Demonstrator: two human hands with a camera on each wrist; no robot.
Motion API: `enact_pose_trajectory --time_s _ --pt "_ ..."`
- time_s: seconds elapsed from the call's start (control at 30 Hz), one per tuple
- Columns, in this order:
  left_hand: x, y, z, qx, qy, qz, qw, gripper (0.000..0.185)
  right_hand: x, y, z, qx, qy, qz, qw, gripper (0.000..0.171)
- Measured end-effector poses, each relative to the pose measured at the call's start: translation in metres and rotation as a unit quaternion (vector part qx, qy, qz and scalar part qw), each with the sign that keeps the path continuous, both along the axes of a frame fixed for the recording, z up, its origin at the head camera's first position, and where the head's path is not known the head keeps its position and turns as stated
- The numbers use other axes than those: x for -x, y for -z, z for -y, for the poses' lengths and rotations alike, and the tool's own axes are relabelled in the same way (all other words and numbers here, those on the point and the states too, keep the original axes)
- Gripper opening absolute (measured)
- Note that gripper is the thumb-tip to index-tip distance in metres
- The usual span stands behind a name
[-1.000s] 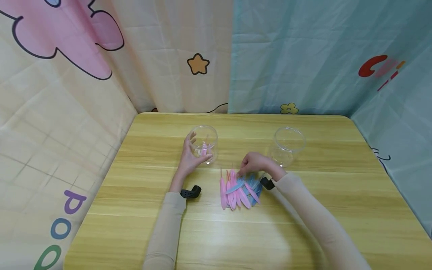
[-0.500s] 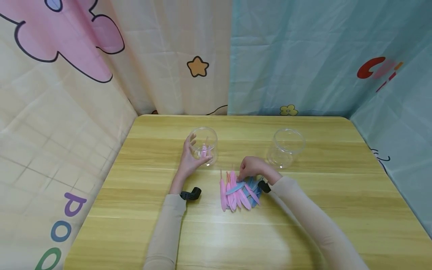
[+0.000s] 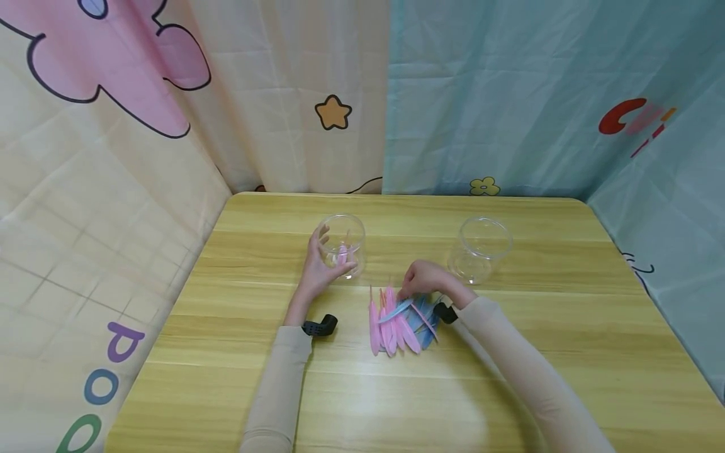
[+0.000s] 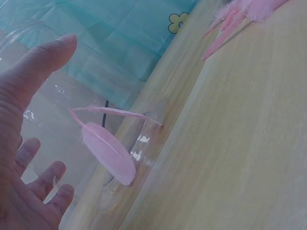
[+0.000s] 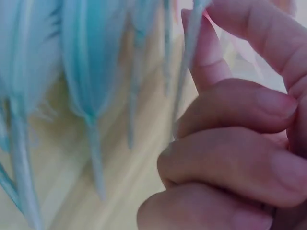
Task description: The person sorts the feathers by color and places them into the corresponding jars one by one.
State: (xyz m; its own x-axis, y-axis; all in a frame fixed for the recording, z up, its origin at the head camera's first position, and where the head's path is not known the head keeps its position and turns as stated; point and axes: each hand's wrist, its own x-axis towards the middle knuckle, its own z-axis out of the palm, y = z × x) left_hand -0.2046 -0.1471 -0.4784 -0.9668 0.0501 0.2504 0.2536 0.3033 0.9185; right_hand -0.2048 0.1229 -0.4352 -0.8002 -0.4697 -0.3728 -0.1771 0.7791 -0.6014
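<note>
My left hand (image 3: pixel 318 269) grips the side of a clear glass jar (image 3: pixel 362 248), thumb at the near side and fingers behind. Inside that jar are pink feathers (image 4: pixel 109 153), one leaning in a curve against the wall. Over the feather pile, my right hand (image 3: pixel 429 277) has thumb and forefinger pinched at the quill of a light blue feather (image 3: pixel 394 312), other fingers curled in. The pile has pink feathers (image 3: pixel 375 330) on the left and blue feathers (image 5: pixel 91 57) on the right. One pink feather (image 3: pixel 423 321) lies slantwise across the blue ones, seen nearly edge-on.
A second clear glass jar (image 3: pixel 486 246) stands back right on the wooden table (image 3: pixel 255 251). Printed curtains (image 3: pixel 294 94) hang along the table's back and sides. Each wrist carries a black camera mount (image 3: pixel 320 325).
The right hand dips into the pile, then rises slightly. The light blue feather shifts and tilts upward, and the slanting pink feather turns on edge. The left hand stays on the jar.
</note>
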Motion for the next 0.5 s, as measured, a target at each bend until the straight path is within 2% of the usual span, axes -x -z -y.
enact_pose_trajectory --time_s 0.27,0.5 --pt "0.000 0.000 0.001 0.004 -0.001 -0.004 1.0000 0.108 0.001 -0.014 -0.004 0.035 0.031 -0.029 0.998 0.029" --pt "0.000 0.000 0.001 0.007 -0.002 -0.002 1.0000 0.108 0.000 -0.022 -0.006 0.041 0.045 -0.089 0.994 0.018"
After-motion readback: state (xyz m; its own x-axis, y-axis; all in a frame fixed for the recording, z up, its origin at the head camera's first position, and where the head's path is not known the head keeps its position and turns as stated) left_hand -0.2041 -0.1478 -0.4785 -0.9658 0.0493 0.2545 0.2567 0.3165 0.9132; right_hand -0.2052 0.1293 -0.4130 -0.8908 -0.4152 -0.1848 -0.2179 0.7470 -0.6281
